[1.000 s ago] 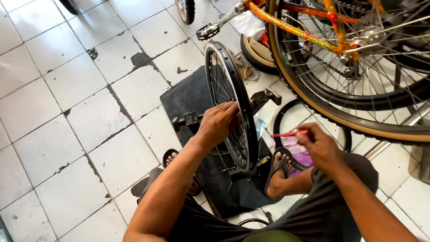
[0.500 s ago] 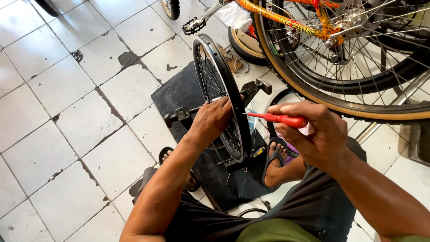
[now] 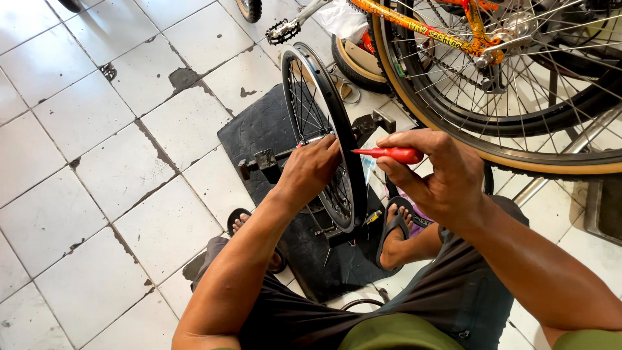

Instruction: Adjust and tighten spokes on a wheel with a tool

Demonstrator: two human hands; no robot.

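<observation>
A black spoked bicycle wheel (image 3: 310,97) stands upright in a low stand on a black rubber mat (image 3: 259,126). My left hand (image 3: 311,170) rests on the wheel's left side, fingers curled against the rim and spokes. My right hand (image 3: 435,170) grips a red-handled screwdriver (image 3: 395,154); its thin tip points left and meets the rim near my left fingertips. The stand's axle arm (image 3: 265,161) sticks out to the left of the wheel.
An orange-framed bicycle (image 3: 453,29) with a tan-walled tyre (image 3: 518,155) stands close on the right. A pedal (image 3: 283,30) hangs at top centre. My sandalled feet (image 3: 392,236) flank the mat. White, cracked floor tiles (image 3: 84,168) spread to the left. A grey tray edge (image 3: 606,207) sits far right.
My right hand has swung the red screwdriver leftward from beside the wheel up to the rim. The left hand stayed on the wheel and shifted slightly along it.
</observation>
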